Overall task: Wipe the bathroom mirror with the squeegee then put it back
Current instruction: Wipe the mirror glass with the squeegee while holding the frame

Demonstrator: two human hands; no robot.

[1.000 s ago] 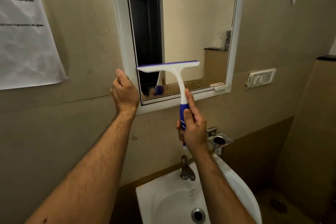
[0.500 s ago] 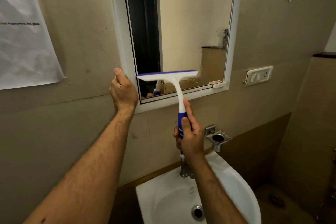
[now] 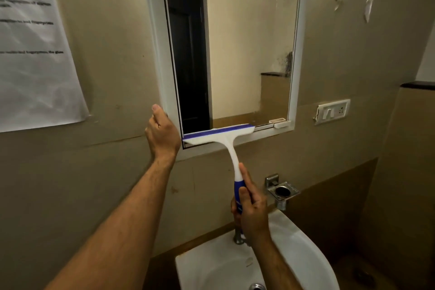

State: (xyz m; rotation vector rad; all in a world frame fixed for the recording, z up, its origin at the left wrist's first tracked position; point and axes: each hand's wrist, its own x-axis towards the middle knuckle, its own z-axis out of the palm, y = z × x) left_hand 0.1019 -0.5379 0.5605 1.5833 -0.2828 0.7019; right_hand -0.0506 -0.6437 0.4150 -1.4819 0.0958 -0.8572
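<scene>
The right hand (image 3: 251, 207) is wrapping its fingers around the blue grip of the squeegee (image 3: 226, 139), with the forefinger lying straight up along the white neck. The squeegee's blade is sitting at the very bottom of the bathroom mirror (image 3: 235, 54), on its left half, touching the glass just above the lower white frame (image 3: 235, 142), with the handle slanting down and to the right toward the sink (image 3: 306, 254).

The left hand (image 3: 161, 134) is curling its fingers around the mirror's left frame edge near the bottom corner, thumb pointing up, apparently bracing the frame.

The squeegee looks like a light, rigid plastic tool with a soft, flexible rubber blade edged in blue; it is probably giving just enough along the blade to seal against the glass. The blue grip seems to be the right place to take it, since that section is thicker and likely less slippery than the smooth white neck, especially if wet. The mirror is fragile, so pressure should be firm but even. The right portion of the glass may still want a pass.

To the right of the sink a chrome holder (image 3: 284, 192) is jutting from the wall, and a switch plate (image 3: 333, 110) is sitting farther right.
</scene>
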